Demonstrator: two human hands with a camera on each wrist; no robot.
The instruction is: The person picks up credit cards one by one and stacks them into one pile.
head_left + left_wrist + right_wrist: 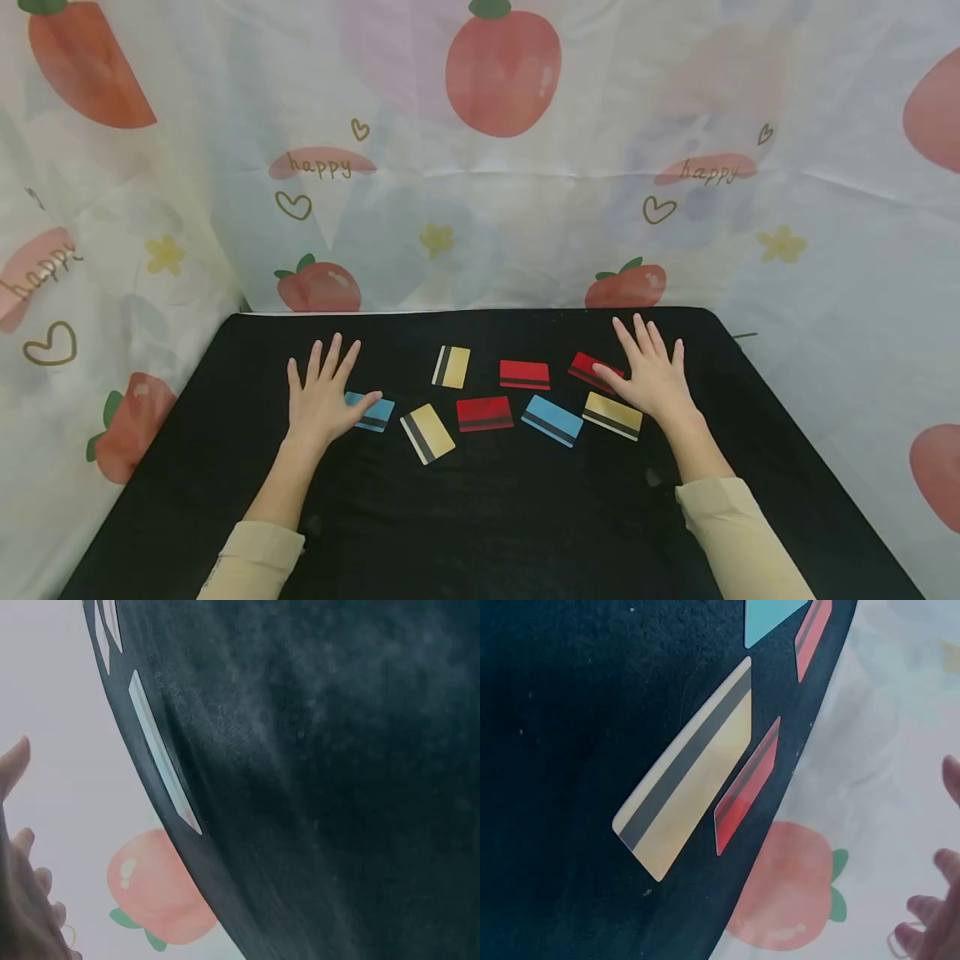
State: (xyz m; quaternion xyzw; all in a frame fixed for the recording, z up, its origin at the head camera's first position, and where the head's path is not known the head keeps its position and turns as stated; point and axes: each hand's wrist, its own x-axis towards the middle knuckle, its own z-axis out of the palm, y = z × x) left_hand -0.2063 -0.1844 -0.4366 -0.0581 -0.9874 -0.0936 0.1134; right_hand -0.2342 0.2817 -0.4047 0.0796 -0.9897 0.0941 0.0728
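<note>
Several plastic cards with dark stripes lie spread over a black table. My left hand point(318, 404) has its fingers spread, its thumb overlapping a blue card point(378, 414) in the head view. My right hand point(654, 375), fingers also spread, overlaps a red card point(581, 368) with its thumb. Just below that lies a yellow card point(612, 416). Between the hands are a second blue card point(552, 421), two more red cards, one point(524, 375) behind the other point(484, 414), and two yellow cards, one point(452, 367) at the back and one point(427, 434) tilted nearer the front.
The black table point(480, 533) has a rounded back edge. Behind and beside it hangs a pale curtain point(510, 217) printed with fruit, hearts and the word happy. Beige sleeves point(262, 550) cover the forearms.
</note>
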